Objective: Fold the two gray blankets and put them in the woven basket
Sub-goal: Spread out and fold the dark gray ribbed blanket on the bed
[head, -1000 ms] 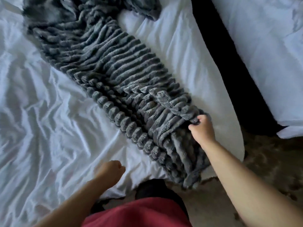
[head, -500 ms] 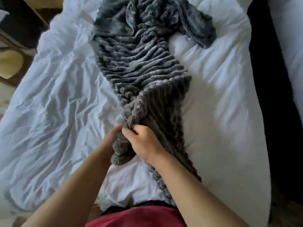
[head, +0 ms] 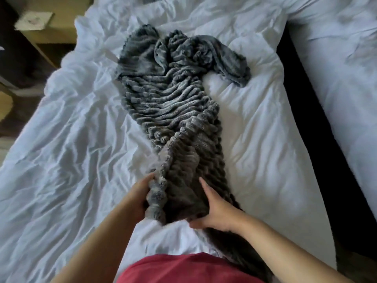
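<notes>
Both hands hold the near end of the gray blanket. On the left, the left hand clasps the bunched ribbed edge, its fingers tucked out of sight under the fabric. On the right, the right hand grips the near corner, thumb lying along the top and fingers curled beneath. The blanket lies lengthwise down the middle of the bed on a rumpled white sheet. Its near part is doubled over into a narrow strip, and its far end is crumpled with one flap trailing right. A second white bed stands to the right across a dark gap. A wooden nightstand sits at the far left.
</notes>
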